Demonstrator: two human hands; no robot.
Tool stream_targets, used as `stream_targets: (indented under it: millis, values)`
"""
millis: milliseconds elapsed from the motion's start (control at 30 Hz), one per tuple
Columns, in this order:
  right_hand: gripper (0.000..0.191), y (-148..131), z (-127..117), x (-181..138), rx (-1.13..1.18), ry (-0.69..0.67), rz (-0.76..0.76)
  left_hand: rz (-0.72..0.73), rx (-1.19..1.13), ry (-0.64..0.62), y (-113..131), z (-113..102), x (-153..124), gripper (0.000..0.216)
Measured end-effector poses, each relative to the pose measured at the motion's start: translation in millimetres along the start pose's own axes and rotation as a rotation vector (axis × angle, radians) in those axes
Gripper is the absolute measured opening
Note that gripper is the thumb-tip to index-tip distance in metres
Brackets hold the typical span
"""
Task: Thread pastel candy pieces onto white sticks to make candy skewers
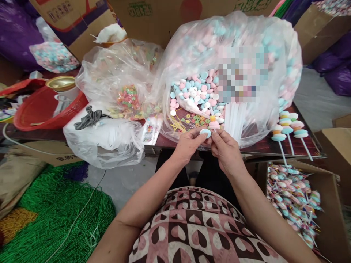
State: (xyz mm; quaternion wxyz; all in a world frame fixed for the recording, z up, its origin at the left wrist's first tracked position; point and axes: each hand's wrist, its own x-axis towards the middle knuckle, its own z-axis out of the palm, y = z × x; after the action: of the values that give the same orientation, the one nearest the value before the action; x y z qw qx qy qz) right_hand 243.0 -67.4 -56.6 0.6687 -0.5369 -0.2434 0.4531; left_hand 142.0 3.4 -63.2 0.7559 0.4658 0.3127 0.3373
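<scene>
At the far left a heap of green cord (pixel 52 215) lay on the floor, and above it a red basket (pixel 46 109) stood on the table (pixel 263 146) with a gold bowl (pixel 60 83) at its rim. Beside the basket sat a clear bag (pixel 104 142) with a grey cloth (pixel 89 117) on top, and behind that a second bag holding ring-shaped sweets (pixel 127 96). In the middle a large plastic sack (pixel 227 73) lay open, full of pink, blue and white candy discs (pixel 194 93), with a bundle of white sticks (pixel 236 118) at its mouth. Just in front of the sack, the left hand (pixel 189 144) and right hand (pixel 225 149) met, fingertips closed together on a pale blue candy disc (pixel 205 132), pinched from both sides above the table's edge. To the right, finished stacked lollipops (pixel 287 128) rested on the table, and below them a cardboard box (pixel 331 219) held many wrapped ones.
</scene>
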Motion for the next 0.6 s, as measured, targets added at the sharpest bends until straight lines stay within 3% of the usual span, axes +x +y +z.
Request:
stream_targets:
  millis: [167, 367, 600]
  values:
    - [0.022, -4.5, -11.2, -21.6, -0.052, 0.042, 0.029, -0.043, -0.047, 0.116, 2.6, -2.3, 2.1, 0.032]
    - [0.031, -2.2, -26.8, -53.9, -0.253, -0.036, 0.150, -0.070, -0.228, 0.048, 0.7, -7.9, 6.1, 0.039]
    - [0.033, 1.8, -35.3, -54.7, -0.379, -0.049, 0.124, -0.096, -0.226, 0.031, -0.8, -6.5, 9.1, 0.035]
